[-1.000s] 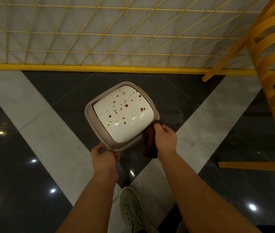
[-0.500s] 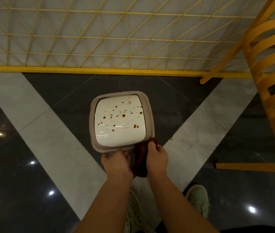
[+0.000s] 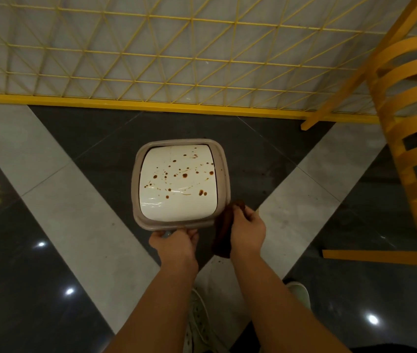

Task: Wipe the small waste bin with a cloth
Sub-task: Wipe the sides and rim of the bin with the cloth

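The left hand point(image 3: 174, 242) is gripping the waste bin point(image 3: 224, 171) rim; the right hand point(image 3: 247, 229) is clutching a brown cloth point(image 3: 224, 234). Wiping could smear the sauce spots point(image 3: 185, 175), or tip the bin.

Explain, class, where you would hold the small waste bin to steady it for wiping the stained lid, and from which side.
Grip the waste bin by its protruding taupe rim at the near edge, coming from the person's side, as the left hand does. The rim forms a ledge around the lid, so fingers stay off the spots, leaving the right hand with the cloth free.
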Available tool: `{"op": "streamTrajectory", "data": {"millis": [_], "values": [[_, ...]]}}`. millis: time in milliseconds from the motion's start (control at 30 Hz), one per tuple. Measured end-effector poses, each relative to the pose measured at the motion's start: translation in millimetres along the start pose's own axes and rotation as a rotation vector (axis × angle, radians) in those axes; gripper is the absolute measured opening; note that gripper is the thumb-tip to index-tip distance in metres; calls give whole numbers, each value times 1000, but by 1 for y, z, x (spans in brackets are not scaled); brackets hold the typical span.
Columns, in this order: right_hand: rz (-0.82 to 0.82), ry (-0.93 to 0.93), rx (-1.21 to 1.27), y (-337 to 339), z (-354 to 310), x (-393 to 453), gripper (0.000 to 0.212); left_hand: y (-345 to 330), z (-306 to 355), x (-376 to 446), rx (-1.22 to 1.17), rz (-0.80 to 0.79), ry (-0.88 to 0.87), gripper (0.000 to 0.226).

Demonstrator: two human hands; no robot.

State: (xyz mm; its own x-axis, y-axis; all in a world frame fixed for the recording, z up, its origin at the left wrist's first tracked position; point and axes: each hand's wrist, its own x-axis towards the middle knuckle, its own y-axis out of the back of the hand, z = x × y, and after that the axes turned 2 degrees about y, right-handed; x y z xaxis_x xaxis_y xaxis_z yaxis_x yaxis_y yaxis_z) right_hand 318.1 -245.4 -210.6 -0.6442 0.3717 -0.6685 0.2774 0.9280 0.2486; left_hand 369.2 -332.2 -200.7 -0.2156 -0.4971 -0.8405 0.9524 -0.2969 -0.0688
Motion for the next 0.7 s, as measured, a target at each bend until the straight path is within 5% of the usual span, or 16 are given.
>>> {"op": "streamTrajectory", "data": {"millis": [200,467,700], "values": [[-27,68,32,-20,38,-49,28,5,-4,6,93,-28,-9,44],[-80,107,-96,2,2,-2,27,-3,-2,5,39,-78,-5,55],[-409,81,-364,3,-15,3,21,6,10,7,11,42,-62,56]]}}
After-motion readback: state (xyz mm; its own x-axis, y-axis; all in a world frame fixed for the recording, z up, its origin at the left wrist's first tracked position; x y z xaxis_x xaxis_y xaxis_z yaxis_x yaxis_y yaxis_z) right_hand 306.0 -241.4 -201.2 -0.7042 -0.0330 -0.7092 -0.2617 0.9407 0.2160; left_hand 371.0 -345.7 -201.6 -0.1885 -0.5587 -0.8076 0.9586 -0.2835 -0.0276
